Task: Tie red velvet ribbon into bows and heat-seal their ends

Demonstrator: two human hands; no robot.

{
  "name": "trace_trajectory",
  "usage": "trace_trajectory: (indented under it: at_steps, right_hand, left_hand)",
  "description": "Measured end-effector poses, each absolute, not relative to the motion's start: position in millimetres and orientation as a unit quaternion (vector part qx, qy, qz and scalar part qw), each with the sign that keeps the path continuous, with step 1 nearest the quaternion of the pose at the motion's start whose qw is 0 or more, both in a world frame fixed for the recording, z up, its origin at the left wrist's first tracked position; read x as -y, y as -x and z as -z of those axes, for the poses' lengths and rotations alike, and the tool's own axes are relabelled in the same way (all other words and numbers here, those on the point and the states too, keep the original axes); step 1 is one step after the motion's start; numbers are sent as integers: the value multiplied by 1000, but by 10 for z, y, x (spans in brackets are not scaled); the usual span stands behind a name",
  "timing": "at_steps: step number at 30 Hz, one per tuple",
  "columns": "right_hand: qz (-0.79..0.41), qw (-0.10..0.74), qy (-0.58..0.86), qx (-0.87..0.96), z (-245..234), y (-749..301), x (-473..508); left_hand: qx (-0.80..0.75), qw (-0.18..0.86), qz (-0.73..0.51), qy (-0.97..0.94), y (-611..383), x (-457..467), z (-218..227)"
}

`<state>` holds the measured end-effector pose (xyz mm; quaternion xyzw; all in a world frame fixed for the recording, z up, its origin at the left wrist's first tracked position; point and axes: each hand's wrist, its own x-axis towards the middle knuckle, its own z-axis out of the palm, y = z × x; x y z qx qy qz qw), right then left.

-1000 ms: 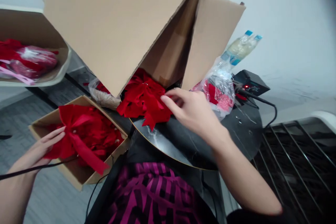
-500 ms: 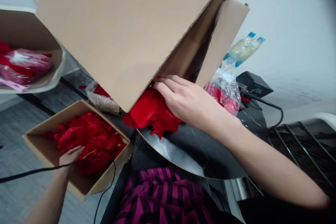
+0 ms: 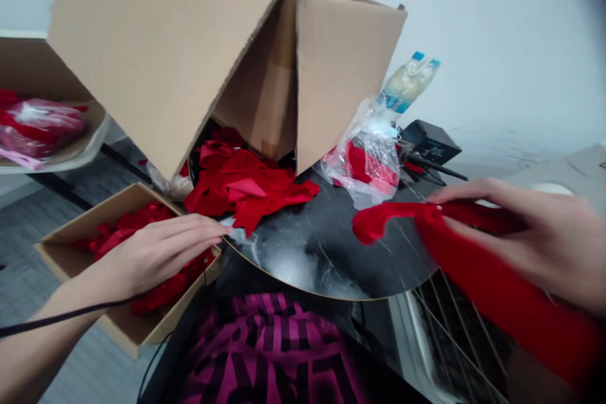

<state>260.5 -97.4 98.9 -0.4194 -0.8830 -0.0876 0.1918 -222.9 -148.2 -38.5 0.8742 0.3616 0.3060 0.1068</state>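
My right hand (image 3: 534, 233), at the right, is closed on a red ribbon strip (image 3: 492, 284) of velvety look. One end of it hangs over the table, and a long tail runs down to the lower right, blurred. My left hand (image 3: 165, 246) reaches over the small box to the rim of the round black marble-look table (image 3: 341, 259). Its fingers are stretched out side by side, with the tips near a heap of red ribbon pieces (image 3: 250, 183). The heap spills from the open side of a large cardboard box (image 3: 156, 31).
A smaller cardboard box (image 3: 64, 259) with red pieces stands below left. On the table are a clear bag (image 3: 364, 164) of red pieces, bottles (image 3: 407, 85) and a black device (image 3: 430, 141) with a cable. A wire rack (image 3: 454, 322) stands lower right; a white-rimmed shelf (image 3: 89, 154) is at left.
My right hand has left the large box's opening and moved right with a red ribbon strip. My left hand has risen from the small box to the table's rim. The camera view has shifted.
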Motion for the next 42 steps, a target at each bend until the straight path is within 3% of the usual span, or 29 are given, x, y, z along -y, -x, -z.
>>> trace_trajectory:
  at_steps: [2, 4, 8, 11, 15, 17, 19, 22, 25, 30, 36, 38, 42]
  right_hand:
    - [92, 165, 369, 910, -897, -2551, 964]
    - [121, 204, 310, 921, -747, -2432, 929]
    - [141, 276, 256, 916, -550, -2285, 902]
    - [55, 283, 290, 913, -630, -2418, 862]
    - [-148, 217, 376, 889, -675, -2706, 425]
    - [-179, 192, 451, 853, -536, -2735, 53]
    - [-136, 157, 497, 843, -326, -2670, -309]
    - [-106, 87, 468, 873, -37, -2524, -656]
    - [-112, 84, 454, 880, 87, -2471, -742]
    - [-104, 137, 474, 864, 0, -2550, -677]
    - [-40, 112, 493, 862, -77, -2561, -584]
    - [-42, 151, 482, 862, -64, -2574, -569]
    - [-59, 314, 506, 801, -61, -2636, -567]
  left_hand:
    - [-325, 153, -360, -861, 1706, 1371, 50]
    - [-341, 213, -430, -808, 1181, 1208, -234]
    - [-368, 423, -342, -755, 467, 822, -463]
    - [-325, 519, -241, -753, 396, 608, -388]
    - [-318, 548, -167, -755, 459, 423, -295]
    - [-300, 529, -147, -780, 369, 348, -296]
    - [-257, 459, -165, -834, 225, 287, -290]
    - [-187, 296, -222, -910, 85, 218, -203]
    - [-155, 202, -201, -946, 148, 164, -39]
    - [-167, 210, -61, -961, 344, 129, 45]
    - [-284, 252, -99, -920, 204, 167, -292]
    - [-375, 217, -78, -898, 163, 223, -303]
    - [-501, 113, 65, -855, 118, 380, -114]
